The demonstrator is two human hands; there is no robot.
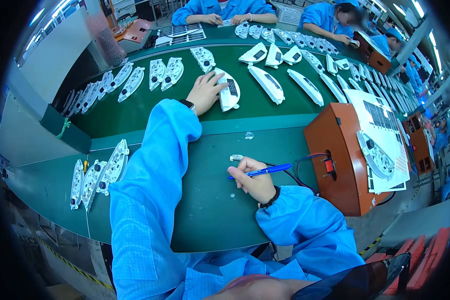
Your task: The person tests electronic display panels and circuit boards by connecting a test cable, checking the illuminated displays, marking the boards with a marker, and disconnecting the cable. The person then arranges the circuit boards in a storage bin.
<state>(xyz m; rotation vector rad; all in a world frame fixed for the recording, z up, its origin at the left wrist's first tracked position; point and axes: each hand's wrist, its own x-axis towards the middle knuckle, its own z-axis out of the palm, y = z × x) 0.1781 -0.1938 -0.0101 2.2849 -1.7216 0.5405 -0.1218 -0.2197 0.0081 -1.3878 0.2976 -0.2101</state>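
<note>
Spread left hand (205,93) touches white housing (230,95) near the belt's (265,114) near edge
Right hand (256,181) grips blue pen (266,171), seemingly connector (236,157) too; crowded fingers could drop either.

From 7 o'clock the left arm (147,200), sleeved in blue, is extending toward 11, where the left hand (203,95) is showing its back, its fingers spreading and pointing toward 1 to 2 o'clock. The right arm (310,215), also in blue, is slanting in from 4 to 5 o'clock; beyond its gathered cuff the right hand (255,181) is keeping closer to center, fingers curling inward, thumb pointing toward 10.
</note>
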